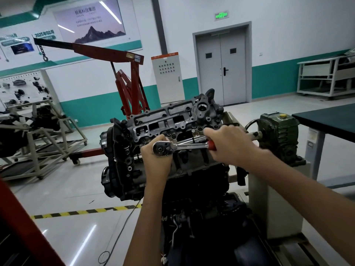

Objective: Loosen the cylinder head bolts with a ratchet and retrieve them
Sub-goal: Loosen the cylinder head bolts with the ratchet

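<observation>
My right hand (230,145) is clenched around the red grip of the ratchet (184,147). My left hand (156,160) is curled about the tool's round chrome head, cupping it from the near side. The ratchet lies almost level over the near edge of the cylinder head (180,109), head to the left and handle to the right. A second chrome bar (192,140) lies just behind its shaft and runs in under my right hand.

My left hand hides whatever sits below the ratchet's head, so I cannot tell which bolt it is on; it seems to be one in the near row. Other bolts (168,133) stand in their holes, their dark heads showing around the openings of the grey casting.

The cylinder head sits tilted on top of the dark engine block (197,189). To the right of it is a green gearbox (278,135) with a yellow cap, and beside that a dark-topped table (330,120). On the floor to the left runs a strip of yellow and black tape (86,211).

Farther back stands a red engine hoist (132,89), with a chain and hook hanging from its boom. Behind it, against the white and teal wall, are a grey cabinet (167,77) and a grey double door (222,70).
</observation>
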